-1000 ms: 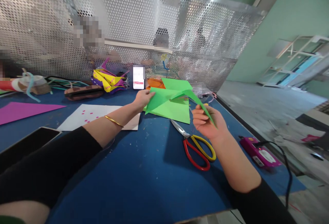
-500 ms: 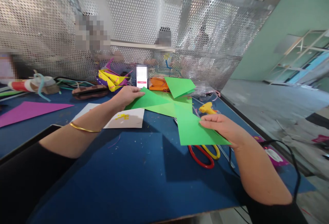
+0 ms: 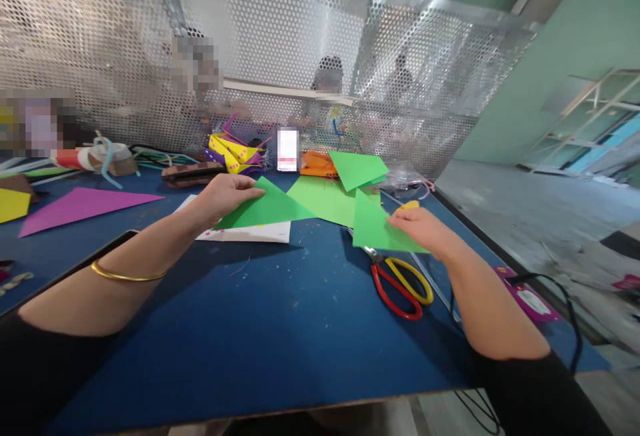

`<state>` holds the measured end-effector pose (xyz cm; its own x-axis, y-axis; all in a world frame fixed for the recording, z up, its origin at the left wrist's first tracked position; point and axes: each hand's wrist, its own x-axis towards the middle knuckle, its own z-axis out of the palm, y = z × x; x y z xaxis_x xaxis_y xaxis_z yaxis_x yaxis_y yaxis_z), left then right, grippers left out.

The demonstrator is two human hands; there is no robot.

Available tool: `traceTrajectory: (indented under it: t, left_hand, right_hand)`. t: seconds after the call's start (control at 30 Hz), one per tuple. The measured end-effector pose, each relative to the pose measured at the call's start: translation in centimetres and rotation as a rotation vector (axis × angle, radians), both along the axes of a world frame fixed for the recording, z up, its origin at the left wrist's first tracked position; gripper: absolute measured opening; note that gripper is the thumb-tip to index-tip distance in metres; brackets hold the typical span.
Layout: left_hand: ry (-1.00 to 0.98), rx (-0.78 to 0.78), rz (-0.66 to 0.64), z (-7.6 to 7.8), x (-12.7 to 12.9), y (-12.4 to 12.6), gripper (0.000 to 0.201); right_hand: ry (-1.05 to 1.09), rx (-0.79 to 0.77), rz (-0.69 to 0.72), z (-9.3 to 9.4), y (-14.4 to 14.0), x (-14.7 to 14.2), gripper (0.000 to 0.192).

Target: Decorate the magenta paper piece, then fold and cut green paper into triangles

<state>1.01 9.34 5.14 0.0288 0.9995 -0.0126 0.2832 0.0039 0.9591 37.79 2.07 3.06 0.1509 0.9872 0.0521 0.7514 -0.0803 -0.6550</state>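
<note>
Left hand (image 3: 223, 196): my fingers pinch one green paper triangle (image 3: 267, 209).
Right hand (image 3: 425, 231): fingers pinch another green piece (image 3: 375, 228).
Worktop (image 3: 280, 329): scissors (image 3: 400, 279) beside it.

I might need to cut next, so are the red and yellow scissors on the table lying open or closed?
Cannot tell. The scissors lie flat on the blue table, handles toward the person, but the green paper held by the right hand covers their blades.

The paper (image 3: 320, 199) is bright green on a dark blue desk (image 3: 280, 329). The scissors (image 3: 400, 279) have one red and one yellow handle. A far-left triangle (image 3: 80, 206) is magenta; the bangle (image 3: 125, 275) is gold.
</note>
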Motion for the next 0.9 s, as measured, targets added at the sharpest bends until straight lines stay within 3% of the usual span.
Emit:
traceTrajectory:
  t: [0.13,0.23,0.37,0.47,0.6,0.73,0.9]
  left_hand:
    - [0.033,-0.033,-0.073,-0.4,1.0,-2.1,0.01]
    - [0.05,-0.094,-0.129,-1.0,1.8,-4.4,0.01]
    - [0.071,-0.172,-0.243,-2.1,2.9,-7.4,0.012]
    - [0.058,-0.133,-0.255,-2.8,3.4,-8.8,0.015]
    - [0.074,-0.115,-0.252,-3.3,3.3,-9.2,0.025]
    - [0.115,-0.255,-0.427,-3.2,2.3,-8.6,0.022]
    - [0.155,-0.274,-0.484,-3.4,1.5,-8.0,0.016]
  right_hand:
    - [-0.037,0.147,-0.126,-0.3,2.0,-0.7,0.024]
    - [-0.034,0.246,-0.115,-0.3,0.9,-2.8,0.014]
    - [0.059,0.175,0.137,-0.7,-3.6,-7.6,0.025]
    - [0.201,-0.092,0.396,-1.5,-6.7,-10.4,0.024]
    - [0.22,-0.101,0.284,-2.7,-8.0,-11.0,0.026]
    - [0.24,-0.083,0.193,-3.2,-7.6,-10.0,0.029]
    - [0.265,-0.122,0.211,-3.5,-7.4,-9.1,0.028]
